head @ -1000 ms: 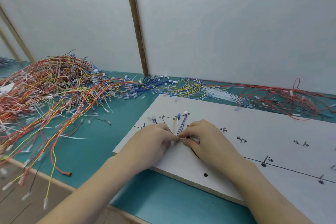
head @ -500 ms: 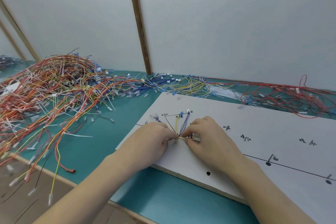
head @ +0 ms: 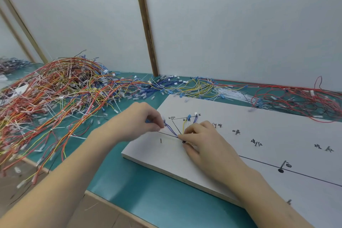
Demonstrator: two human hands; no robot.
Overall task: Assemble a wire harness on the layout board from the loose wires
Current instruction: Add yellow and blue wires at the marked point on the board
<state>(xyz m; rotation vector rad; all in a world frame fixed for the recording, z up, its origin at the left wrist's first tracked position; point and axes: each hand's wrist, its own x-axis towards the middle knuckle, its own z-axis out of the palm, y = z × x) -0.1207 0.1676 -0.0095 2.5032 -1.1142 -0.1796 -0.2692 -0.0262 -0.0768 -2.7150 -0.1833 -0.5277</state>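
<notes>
Head view: on the board (head: 240, 120) a small fan of wires (head: 185, 126) meets at a black dot (head: 183, 142) on the drawn line. The right hand (head: 205, 144) pinches the wires there, fingers curled, holding the junction down. The left hand (head: 137, 122) pinches a blue wire (head: 171, 130) at its far end, up and left of the junction. That wire runs diagonally from the left fingertips down-right to the dot, near a drawn branch line. The left hand is nearer its free end, so laying it out probably falls to that hand. The pile (head: 55, 98) of loose wires lies left, well apart.
</notes>
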